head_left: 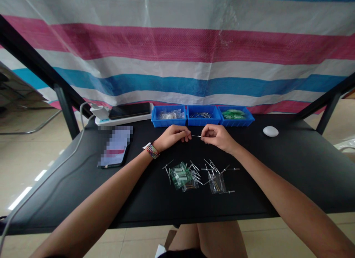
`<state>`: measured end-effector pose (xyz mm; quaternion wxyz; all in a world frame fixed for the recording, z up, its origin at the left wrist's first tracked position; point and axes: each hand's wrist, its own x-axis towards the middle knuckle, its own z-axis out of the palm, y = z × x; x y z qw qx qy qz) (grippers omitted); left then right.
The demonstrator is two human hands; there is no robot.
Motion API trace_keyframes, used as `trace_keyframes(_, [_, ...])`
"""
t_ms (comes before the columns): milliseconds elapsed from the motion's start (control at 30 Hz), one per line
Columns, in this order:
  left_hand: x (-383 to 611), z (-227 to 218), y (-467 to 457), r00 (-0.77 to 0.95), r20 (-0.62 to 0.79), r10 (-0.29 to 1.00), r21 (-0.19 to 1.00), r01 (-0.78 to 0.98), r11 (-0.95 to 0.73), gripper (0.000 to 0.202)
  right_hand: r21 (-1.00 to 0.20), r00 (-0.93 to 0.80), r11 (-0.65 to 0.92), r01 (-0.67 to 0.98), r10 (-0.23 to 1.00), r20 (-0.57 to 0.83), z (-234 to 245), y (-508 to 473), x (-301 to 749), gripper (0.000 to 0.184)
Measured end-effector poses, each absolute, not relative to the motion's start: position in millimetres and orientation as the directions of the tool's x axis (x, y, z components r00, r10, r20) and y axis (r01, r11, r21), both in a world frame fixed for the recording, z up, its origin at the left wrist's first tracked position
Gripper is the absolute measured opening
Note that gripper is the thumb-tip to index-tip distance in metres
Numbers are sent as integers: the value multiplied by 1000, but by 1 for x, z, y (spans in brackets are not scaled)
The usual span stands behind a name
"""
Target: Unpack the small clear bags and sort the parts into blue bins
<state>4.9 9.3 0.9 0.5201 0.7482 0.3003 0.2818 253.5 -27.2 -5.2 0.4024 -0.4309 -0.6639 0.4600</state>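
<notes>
My left hand (173, 136) and my right hand (216, 136) rest on the black table (291, 165), both closed in a pinch. Between them spans a thin metal pin (196, 136), held at each end by the fingertips. A woven band sits on my left wrist (151, 150). Nearer to me lie several loose metal pins (210, 166) and small clear bags of parts (183, 176), (217, 183).
Three blue bins (202, 115) line the table's back edge, holding white, metal and green parts. A power strip with a phone on it (124, 113) is at back left, a second phone (115, 147) lies left, a white oval object (270, 131) right.
</notes>
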Motion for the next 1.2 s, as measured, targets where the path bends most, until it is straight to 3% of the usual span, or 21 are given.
trace_keyframes(233, [6, -1, 9, 601, 133, 788, 920, 221, -324, 41, -958, -253, 229, 174, 950, 181, -6, -34, 245, 23])
trace_keyframes(733, [4, 0, 9, 601, 154, 784, 963, 87, -256, 19, -982, -185, 179, 55, 969, 166, -11, -30, 243, 36])
trace_keyframes(1000, [4, -1, 8, 578, 157, 800, 965, 81, -248, 21, -958, -233, 230, 170, 954, 188, -13, -35, 240, 32])
trace_keyframes(1200, [6, 1, 8, 596, 135, 791, 960, 117, -252, 27, -960, -189, 243, 141, 958, 215, -14, -36, 236, 31])
